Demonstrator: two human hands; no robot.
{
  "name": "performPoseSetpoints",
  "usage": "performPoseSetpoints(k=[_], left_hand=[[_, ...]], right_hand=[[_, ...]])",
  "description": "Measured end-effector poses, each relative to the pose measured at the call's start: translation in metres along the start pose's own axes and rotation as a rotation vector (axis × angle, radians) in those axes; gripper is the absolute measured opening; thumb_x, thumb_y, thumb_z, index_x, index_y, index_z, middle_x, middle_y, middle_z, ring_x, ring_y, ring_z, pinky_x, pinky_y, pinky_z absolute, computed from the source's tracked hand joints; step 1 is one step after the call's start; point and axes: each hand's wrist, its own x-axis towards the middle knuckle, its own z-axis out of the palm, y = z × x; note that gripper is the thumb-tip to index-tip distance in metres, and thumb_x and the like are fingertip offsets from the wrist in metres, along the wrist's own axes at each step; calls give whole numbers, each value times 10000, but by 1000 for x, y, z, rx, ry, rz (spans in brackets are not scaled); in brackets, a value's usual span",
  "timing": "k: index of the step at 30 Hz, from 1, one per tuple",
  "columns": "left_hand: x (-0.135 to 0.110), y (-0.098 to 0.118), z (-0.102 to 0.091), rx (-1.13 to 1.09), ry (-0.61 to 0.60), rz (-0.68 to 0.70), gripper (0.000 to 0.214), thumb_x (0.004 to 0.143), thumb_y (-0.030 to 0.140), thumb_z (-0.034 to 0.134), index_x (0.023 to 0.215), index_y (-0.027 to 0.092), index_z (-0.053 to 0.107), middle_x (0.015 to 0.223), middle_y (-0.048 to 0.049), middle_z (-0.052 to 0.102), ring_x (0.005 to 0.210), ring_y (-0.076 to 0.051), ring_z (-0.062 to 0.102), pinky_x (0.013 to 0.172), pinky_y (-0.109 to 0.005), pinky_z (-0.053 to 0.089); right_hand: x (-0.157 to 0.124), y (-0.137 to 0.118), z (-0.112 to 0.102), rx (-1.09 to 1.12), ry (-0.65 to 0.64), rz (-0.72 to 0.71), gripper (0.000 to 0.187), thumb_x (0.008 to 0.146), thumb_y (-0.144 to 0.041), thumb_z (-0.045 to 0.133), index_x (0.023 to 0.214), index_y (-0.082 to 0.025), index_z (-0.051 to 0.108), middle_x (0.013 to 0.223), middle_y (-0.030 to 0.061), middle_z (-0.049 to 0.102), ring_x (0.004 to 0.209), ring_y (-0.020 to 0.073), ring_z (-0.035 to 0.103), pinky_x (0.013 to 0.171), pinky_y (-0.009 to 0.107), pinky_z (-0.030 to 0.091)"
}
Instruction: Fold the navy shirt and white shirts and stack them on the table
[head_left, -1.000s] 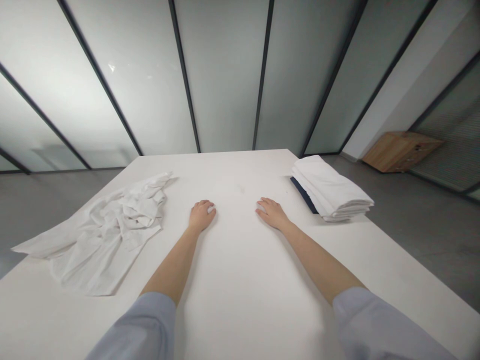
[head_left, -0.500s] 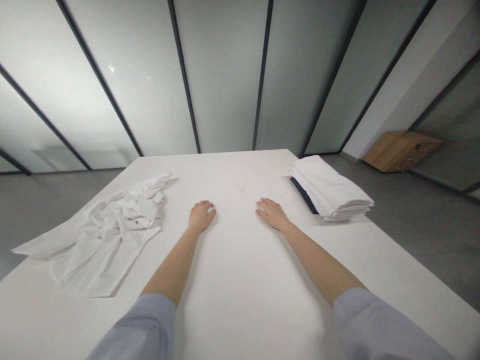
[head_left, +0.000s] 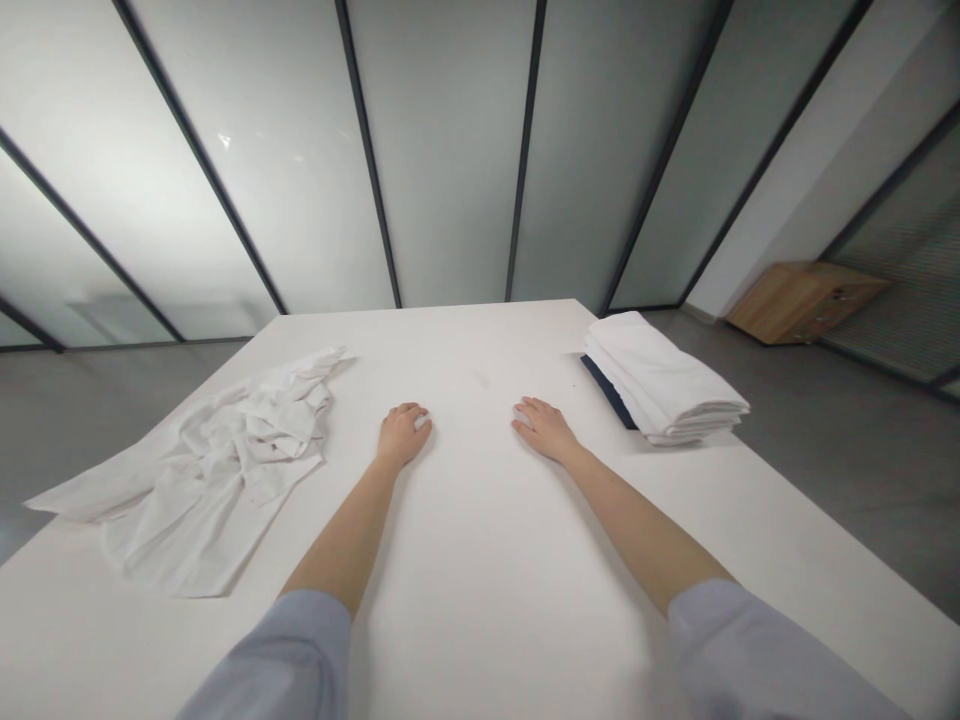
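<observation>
My left hand [head_left: 402,436] rests palm down on the white table [head_left: 480,520], its fingers loosely curled and holding nothing. My right hand [head_left: 544,430] lies flat a short way to its right, also empty, with the fingers slightly apart. A crumpled white cloth garment [head_left: 217,465] spreads over the table left of my left hand, not touching it. Beyond my right hand sits a folded stack of white cloth [head_left: 660,378], with a dark navy fabric [head_left: 606,390] showing beneath its left edge. Light blue sleeves cover both my forearms near the bottom of the view.
Frosted glass panels with dark frames [head_left: 450,150] stand beyond the table's far edge. Grey floor lies on both sides of the table. A low wooden cabinet [head_left: 806,302] stands on the floor at the far right.
The view has shifted very slightly. My hands, the crumpled garment and the folded stack have not visibly moved on the table.
</observation>
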Motion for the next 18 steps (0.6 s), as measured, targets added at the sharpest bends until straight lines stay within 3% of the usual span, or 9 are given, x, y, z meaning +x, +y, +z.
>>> performPoseSetpoints(k=[18], left_hand=[[1,-3,2,3,2,11,338,853,331,495,1117,225,678,1253,-68,612,1151,-244,541,1017,-380,414]], right_hand=[[0,-1,-1,-5,-6,-3,438,937,-358,426,1326,-184,526,1460,123,432,1342,253,386,1084,418,308]])
